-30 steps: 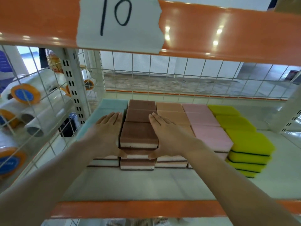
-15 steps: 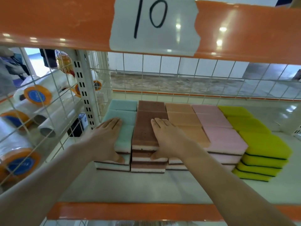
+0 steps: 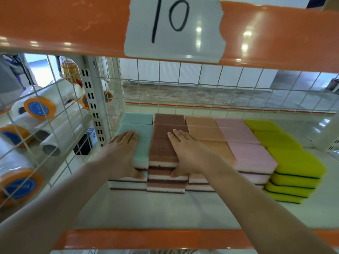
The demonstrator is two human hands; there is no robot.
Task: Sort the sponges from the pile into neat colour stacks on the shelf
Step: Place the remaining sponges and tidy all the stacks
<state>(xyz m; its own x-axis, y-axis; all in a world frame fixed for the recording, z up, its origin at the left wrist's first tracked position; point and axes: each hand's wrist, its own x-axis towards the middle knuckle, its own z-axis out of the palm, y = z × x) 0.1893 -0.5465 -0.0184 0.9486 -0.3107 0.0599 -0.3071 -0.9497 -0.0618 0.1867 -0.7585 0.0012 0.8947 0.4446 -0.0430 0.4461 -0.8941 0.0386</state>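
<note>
The step in hand looks like squaring the stacks: pressing evenly inward and back with flat palms should align the edges without toppling a layer. At centre frame the left hand (image 3: pixel 123 153) lies flat, fingers straight, on the blue sponges (image 3: pixel 136 125). The right hand (image 3: pixel 185 153) lies equally flat across the seam between the brown sponges (image 3: pixel 163 143) and orange sponges (image 3: pixel 207 132). Pink sponges (image 3: pixel 245 143) and yellow sponges (image 3: pixel 286 154) sit further right, untouched. All rows run back toward the wire mesh (image 3: pixel 201 88) on the shelf (image 3: pixel 146 211).

head camera | looks forward and down into the shelf (image 3: pixel 165 213) | close behind both hands, over the forearms
</note>
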